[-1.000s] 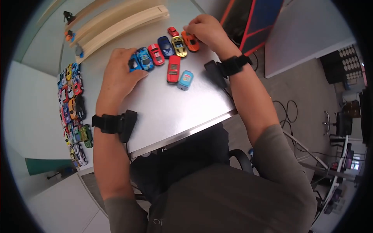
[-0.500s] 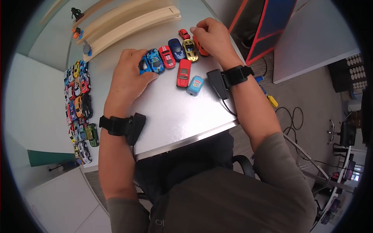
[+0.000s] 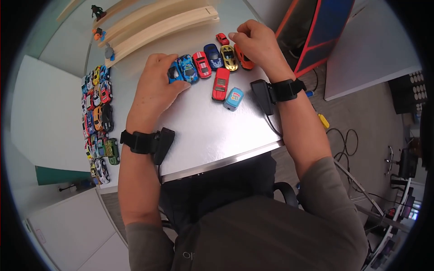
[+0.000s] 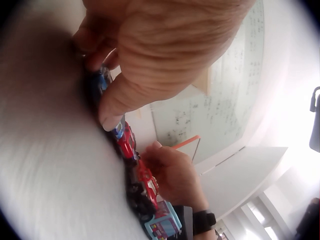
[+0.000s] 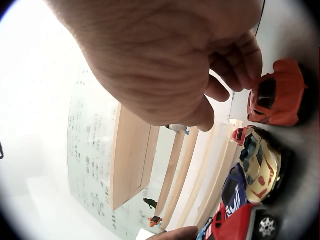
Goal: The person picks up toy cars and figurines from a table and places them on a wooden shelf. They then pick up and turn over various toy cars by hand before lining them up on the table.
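My left hand [image 3: 156, 86] holds the blue toy car [image 3: 175, 73] at the left end of a row, thumb at its near end and fingers at its far end. Beside it stand a patterned blue car [image 3: 187, 68], a red car with white stripes [image 3: 202, 64], a dark blue car [image 3: 212, 55] and a gold car [image 3: 229, 58]. The orange car [image 5: 280, 92] ends the row on the right. My right hand [image 3: 262, 45] is over its outer side, fingers loosely bent, fingertips right at its body in the right wrist view.
A small red car [image 3: 222, 39] lies behind the row; a longer red car [image 3: 220, 84] and a light blue van-like toy [image 3: 233, 99] lie in front. Several toy cars fill the table's left edge [image 3: 97, 99]. Wooden tracks [image 3: 167, 34] curve along the back.
The head view has shifted, moving the scene rightward in it. The orange car sits slightly nearer me, its side closer in line with the gold car. My left hand stays at the blue car.
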Action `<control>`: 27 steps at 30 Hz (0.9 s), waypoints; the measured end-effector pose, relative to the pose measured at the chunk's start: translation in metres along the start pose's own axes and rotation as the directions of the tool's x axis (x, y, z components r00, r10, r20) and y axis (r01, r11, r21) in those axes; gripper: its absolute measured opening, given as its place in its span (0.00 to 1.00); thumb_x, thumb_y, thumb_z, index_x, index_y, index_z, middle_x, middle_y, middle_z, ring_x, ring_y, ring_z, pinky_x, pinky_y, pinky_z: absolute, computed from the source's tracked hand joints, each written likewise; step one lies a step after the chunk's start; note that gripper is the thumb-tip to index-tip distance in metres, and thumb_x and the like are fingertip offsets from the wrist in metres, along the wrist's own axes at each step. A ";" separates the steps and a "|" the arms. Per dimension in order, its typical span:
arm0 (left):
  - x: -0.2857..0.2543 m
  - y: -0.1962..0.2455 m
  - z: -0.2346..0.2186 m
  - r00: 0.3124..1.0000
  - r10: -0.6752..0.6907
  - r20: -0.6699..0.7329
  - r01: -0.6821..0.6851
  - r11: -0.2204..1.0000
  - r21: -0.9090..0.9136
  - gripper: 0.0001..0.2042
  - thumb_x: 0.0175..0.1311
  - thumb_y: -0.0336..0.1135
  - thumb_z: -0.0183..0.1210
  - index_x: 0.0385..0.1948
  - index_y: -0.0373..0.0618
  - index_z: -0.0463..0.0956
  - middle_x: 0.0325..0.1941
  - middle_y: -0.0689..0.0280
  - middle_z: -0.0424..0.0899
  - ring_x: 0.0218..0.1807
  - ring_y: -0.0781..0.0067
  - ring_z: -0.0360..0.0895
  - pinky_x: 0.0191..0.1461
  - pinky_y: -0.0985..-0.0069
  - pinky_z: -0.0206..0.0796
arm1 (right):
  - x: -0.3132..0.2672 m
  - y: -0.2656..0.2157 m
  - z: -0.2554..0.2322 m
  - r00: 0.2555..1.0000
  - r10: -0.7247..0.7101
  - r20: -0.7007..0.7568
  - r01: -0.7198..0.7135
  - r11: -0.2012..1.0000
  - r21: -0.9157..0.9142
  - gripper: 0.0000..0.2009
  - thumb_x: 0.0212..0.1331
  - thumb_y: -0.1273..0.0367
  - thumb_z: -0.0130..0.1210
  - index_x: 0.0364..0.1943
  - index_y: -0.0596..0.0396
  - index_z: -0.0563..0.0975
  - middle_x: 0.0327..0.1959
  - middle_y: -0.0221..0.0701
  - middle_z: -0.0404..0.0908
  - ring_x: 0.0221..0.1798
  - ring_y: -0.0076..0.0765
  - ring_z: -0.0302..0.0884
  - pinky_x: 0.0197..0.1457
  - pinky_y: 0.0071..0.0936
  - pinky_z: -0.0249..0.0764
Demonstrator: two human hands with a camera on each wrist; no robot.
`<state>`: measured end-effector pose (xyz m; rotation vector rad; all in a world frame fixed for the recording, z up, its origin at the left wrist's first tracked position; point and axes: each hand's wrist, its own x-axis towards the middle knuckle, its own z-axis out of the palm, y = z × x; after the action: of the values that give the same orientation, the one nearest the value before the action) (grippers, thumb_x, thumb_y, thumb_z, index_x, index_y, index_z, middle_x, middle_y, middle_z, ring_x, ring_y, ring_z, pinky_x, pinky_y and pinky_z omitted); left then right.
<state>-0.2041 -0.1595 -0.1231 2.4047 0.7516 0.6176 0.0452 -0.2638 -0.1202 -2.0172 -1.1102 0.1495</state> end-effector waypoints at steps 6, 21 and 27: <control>0.000 -0.002 0.004 1.000 0.015 -0.015 -0.014 1.000 0.016 0.31 0.44 0.26 0.73 0.57 0.37 0.77 0.54 0.62 0.76 0.36 0.73 0.73 0.43 0.77 0.71 | -0.009 -0.014 -0.002 1.000 -0.004 0.006 0.003 1.000 0.028 0.21 0.57 0.58 0.65 0.42 0.66 0.83 0.41 0.51 0.84 0.44 0.53 0.83 0.49 0.43 0.78; -0.003 0.007 0.006 0.997 0.074 -0.038 -0.067 0.985 0.160 0.31 0.44 0.31 0.75 0.56 0.38 0.78 0.55 0.55 0.76 0.58 0.54 0.75 0.62 0.65 0.69 | -0.030 -0.036 0.014 0.958 -0.285 0.007 0.280 0.944 0.176 0.15 0.55 0.62 0.65 0.37 0.63 0.83 0.36 0.45 0.81 0.39 0.49 0.81 0.45 0.40 0.77; -0.005 -0.002 0.013 0.975 0.178 -0.132 -0.154 0.973 0.174 0.31 0.44 0.36 0.76 0.56 0.41 0.79 0.57 0.50 0.75 0.62 0.45 0.71 0.67 0.59 0.65 | -0.027 -0.030 0.019 0.930 -0.367 -0.025 0.364 0.909 0.204 0.13 0.56 0.66 0.66 0.38 0.64 0.82 0.34 0.41 0.83 0.35 0.41 0.82 0.40 0.34 0.78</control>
<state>-0.2016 -0.1658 -0.1355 2.6141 0.6874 0.8377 0.0008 -0.2642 -0.1183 -1.5975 -1.4011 0.0803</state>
